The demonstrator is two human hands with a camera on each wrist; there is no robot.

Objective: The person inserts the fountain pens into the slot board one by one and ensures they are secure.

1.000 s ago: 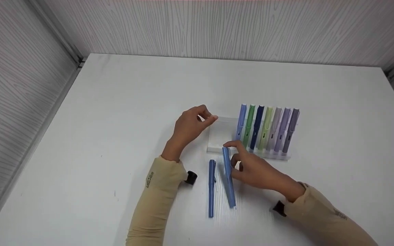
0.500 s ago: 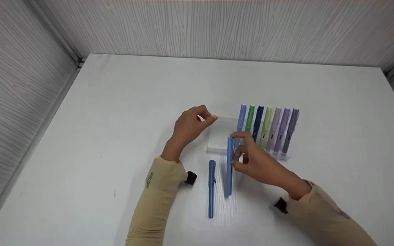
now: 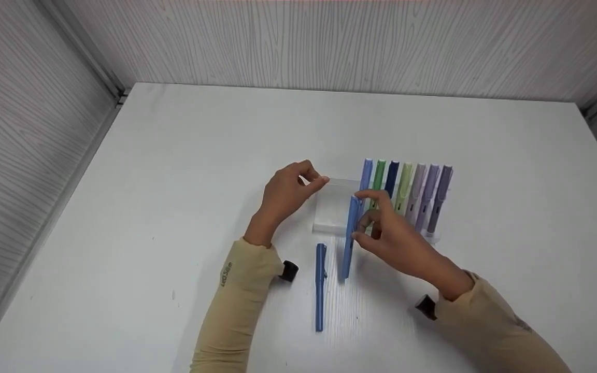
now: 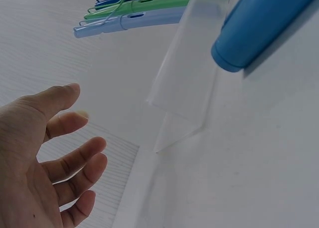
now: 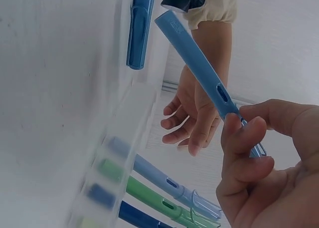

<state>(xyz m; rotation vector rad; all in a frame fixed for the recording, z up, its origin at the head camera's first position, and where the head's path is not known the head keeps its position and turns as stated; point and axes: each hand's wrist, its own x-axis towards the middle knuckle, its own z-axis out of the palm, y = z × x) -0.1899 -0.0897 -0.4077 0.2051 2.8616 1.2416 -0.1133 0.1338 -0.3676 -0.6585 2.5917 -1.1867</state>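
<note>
My right hand [image 3: 394, 235] pinches a light blue pen [image 3: 351, 243] near its capped end, held up in front of a clear pen stand [image 3: 324, 227]. In the right wrist view the same pen [image 5: 197, 58] slants with its barrel end raised. Thumb and forefinger of my left hand [image 3: 287, 189] pinch the stand's back left corner, its other fingers loosely bent. Several capped pens lean side by side in the stand, among them a periwinkle pen [image 3: 366, 176], a green pen [image 5: 149, 195] and a dark purple pen [image 3: 441, 197]. My right hand partly covers their lower ends.
A darker blue pen [image 3: 320, 287] lies on the white table [image 3: 122, 207] in front of the stand, between the forearms. Black wrist cameras stick out from both sleeves. Grained panels [image 3: 298, 46] rise behind the table and at its sides.
My right hand has raised the light blue pen off the table and carried it back toward the stand, turning it more upright. My left hand has stayed in place.
</note>
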